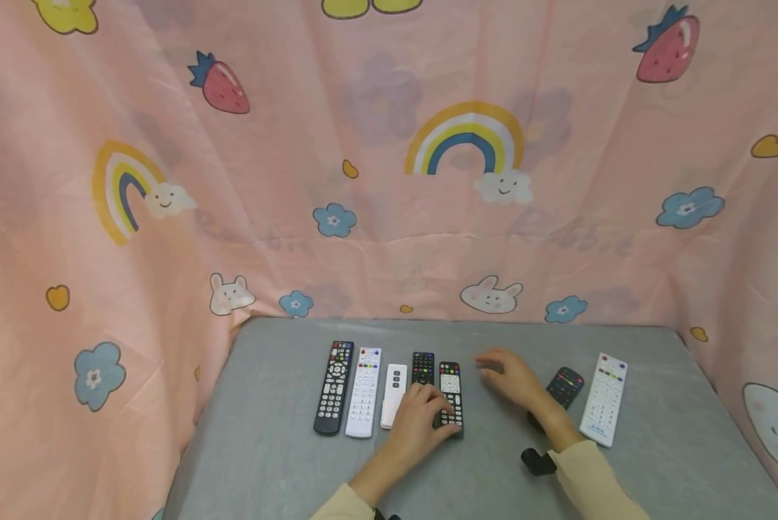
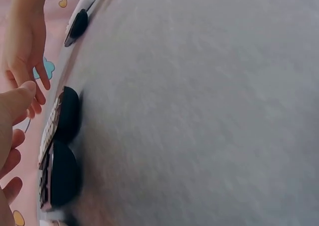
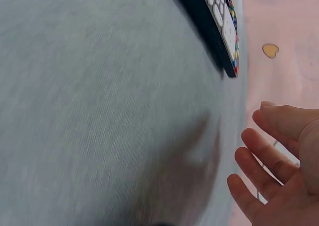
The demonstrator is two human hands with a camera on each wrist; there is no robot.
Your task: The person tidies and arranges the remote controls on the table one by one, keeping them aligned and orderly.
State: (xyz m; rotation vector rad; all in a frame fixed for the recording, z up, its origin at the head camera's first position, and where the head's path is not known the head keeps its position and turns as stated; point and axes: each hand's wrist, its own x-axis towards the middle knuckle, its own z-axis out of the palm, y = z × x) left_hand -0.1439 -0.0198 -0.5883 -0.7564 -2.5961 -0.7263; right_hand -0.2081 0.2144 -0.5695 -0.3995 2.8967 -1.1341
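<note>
While left hand (image 1: 420, 417) and right hand (image 1: 513, 379) were loosely spread, empty, the remote (image 1: 450, 385) beneath the left was judged light, stiff, best pinched across its sides.

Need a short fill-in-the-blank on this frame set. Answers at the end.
1. In all, ____ remotes lie on the grey table.
2. The leftmost remote has a mostly ____ body.
3. In the head view, the hand nearer the leftmost remote is the person's ____ one.
4. On the pink cloth, each smiling cloud adjoins the end of a ____.

Missing words: seven; black; left; rainbow.
</note>
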